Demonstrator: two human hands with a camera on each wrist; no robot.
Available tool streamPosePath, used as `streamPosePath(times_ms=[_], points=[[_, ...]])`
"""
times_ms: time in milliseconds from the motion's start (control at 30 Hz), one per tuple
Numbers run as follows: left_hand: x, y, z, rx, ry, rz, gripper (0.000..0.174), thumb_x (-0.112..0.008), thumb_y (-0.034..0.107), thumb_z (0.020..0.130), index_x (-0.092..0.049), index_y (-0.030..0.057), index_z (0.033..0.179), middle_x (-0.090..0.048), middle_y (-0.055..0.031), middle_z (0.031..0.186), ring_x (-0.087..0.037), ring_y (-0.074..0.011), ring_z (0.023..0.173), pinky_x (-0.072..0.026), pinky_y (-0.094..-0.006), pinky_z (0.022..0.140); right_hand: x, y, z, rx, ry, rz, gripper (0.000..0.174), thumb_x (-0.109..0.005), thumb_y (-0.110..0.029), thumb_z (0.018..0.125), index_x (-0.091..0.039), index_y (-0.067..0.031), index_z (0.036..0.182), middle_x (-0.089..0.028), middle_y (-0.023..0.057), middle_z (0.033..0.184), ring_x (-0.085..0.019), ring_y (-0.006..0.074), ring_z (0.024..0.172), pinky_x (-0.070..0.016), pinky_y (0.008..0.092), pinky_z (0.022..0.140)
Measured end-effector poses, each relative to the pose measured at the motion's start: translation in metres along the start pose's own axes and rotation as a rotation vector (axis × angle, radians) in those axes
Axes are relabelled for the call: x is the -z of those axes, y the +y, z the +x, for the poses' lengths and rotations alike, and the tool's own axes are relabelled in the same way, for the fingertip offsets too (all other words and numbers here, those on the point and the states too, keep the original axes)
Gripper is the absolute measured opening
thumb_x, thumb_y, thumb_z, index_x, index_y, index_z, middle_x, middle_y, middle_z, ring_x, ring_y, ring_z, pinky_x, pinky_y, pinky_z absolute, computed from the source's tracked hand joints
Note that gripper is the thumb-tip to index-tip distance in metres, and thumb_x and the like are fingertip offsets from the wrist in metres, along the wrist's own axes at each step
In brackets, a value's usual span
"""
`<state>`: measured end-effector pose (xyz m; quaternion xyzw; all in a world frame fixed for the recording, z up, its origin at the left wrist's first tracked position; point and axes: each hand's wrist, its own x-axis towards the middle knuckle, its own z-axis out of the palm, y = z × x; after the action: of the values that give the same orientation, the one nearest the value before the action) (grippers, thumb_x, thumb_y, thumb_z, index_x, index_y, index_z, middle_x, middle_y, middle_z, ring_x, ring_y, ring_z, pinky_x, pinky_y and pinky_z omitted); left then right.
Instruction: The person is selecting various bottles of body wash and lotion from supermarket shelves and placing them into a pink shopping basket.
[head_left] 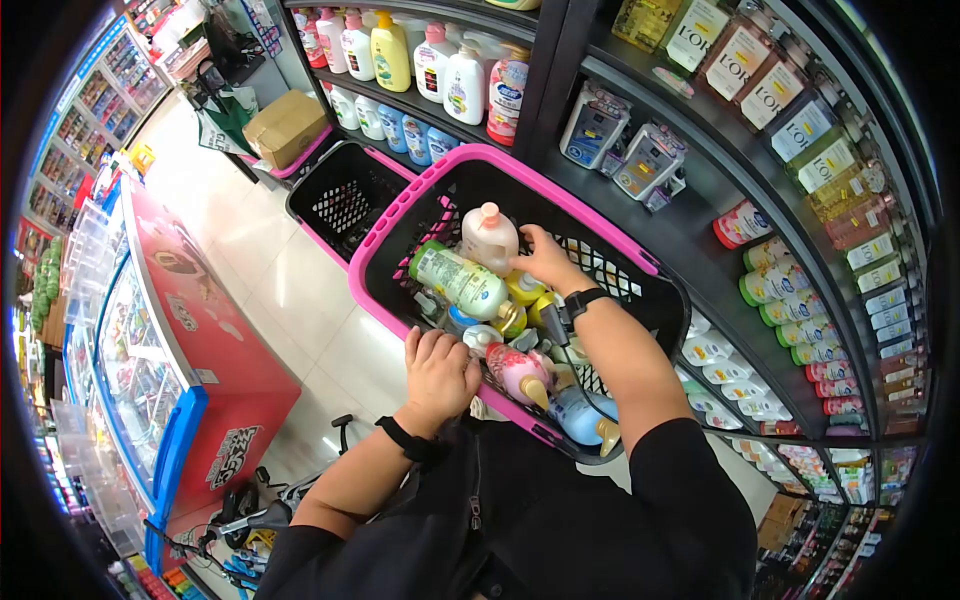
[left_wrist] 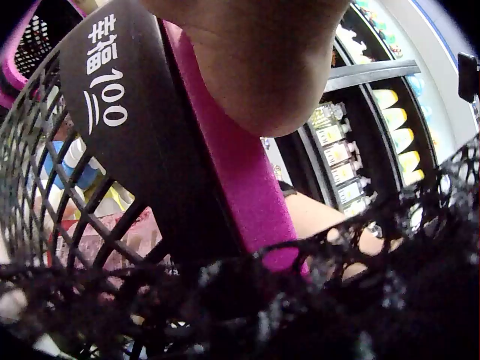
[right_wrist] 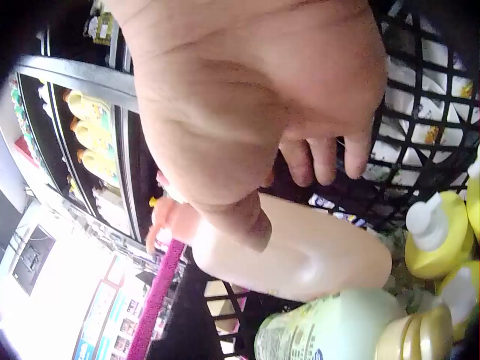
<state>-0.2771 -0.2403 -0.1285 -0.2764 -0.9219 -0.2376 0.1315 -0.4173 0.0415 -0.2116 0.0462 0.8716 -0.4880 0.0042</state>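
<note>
My right hand (head_left: 552,262) reaches into a black shopping basket with a pink rim (head_left: 392,218). Its thumb (right_wrist: 251,225) lies across a pale pink pump bottle (right_wrist: 315,251), with the other fingers at the bottle's far side, partly hidden. In the head view this bottle leans among the others. Close beside it lies a light green bottle (head_left: 460,278) with a gold cap. My left hand (head_left: 438,372) rests on the basket's near rim, its fingers draped loosely over the edge. From the left wrist view, the heel of that hand presses near the pink rim (left_wrist: 232,172).
Yellow bottles (right_wrist: 442,232), a pink pump bottle (head_left: 518,372) and a blue one (head_left: 580,412) fill the basket's near end. A second basket (head_left: 350,195) stands behind. Shelves of toiletries (head_left: 800,290) curve along the right. A red freezer (head_left: 225,400) and a bicycle (head_left: 265,515) are left.
</note>
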Motion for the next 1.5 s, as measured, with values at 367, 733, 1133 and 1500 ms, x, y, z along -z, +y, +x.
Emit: streamPosePath(times_ms=[367,733,1133,1500], points=[[0.005,-0.015,0.009,-0.208,0.009,-0.043,0.013,-0.068,0.021,0.080,-0.068,0.0104,0.074,-0.067,-0.0043,0.076,-0.063,-0.0252,0.082,-0.0423,-0.0431,0.087,0.159,-0.059,-0.243,-0.134,0.240,-0.280,0.054,-0.077,-0.020,0.082,-0.057,-0.0029,0.130,-0.064,0.0203,0.126,-0.061,0.0359,0.117,-0.0491,0.0410,0.098],[0.008,0.023,0.021,0.005,-0.235,-0.303,0.017,-0.063,0.017,0.083,-0.069,0.0015,0.081,-0.069,-0.0172,0.080,-0.066,-0.0380,0.081,-0.0513,-0.0503,0.076,0.093,-0.041,-0.363,-0.051,0.336,-0.484,0.041,-0.075,-0.018,0.081,-0.065,-0.0041,0.119,-0.045,0.0196,0.150,-0.032,0.0460,0.142,-0.0319,0.0500,0.116],[0.018,0.058,0.072,0.120,-0.099,-0.382,0.019,-0.062,0.018,0.088,-0.070,0.0007,0.090,-0.069,-0.0178,0.086,-0.066,-0.0366,0.082,-0.0526,-0.0443,0.075,0.087,-0.023,-0.367,0.046,0.393,-0.459,0.038,-0.072,-0.019,0.085,-0.065,-0.0057,0.121,-0.041,0.0192,0.153,-0.028,0.0460,0.144,-0.0295,0.0507,0.117],[-0.022,-0.042,0.205,-0.248,-0.094,-0.082,0.042,-0.068,0.018,0.080,-0.061,0.0101,0.121,-0.060,-0.0149,0.116,-0.059,-0.0378,0.111,-0.0506,-0.0475,0.091,0.078,-0.031,-0.361,-0.074,0.401,-0.459,0.037,-0.070,-0.009,0.084,-0.064,-0.0065,0.121,-0.038,0.0186,0.155,-0.026,0.0452,0.146,-0.0258,0.0497,0.118]])
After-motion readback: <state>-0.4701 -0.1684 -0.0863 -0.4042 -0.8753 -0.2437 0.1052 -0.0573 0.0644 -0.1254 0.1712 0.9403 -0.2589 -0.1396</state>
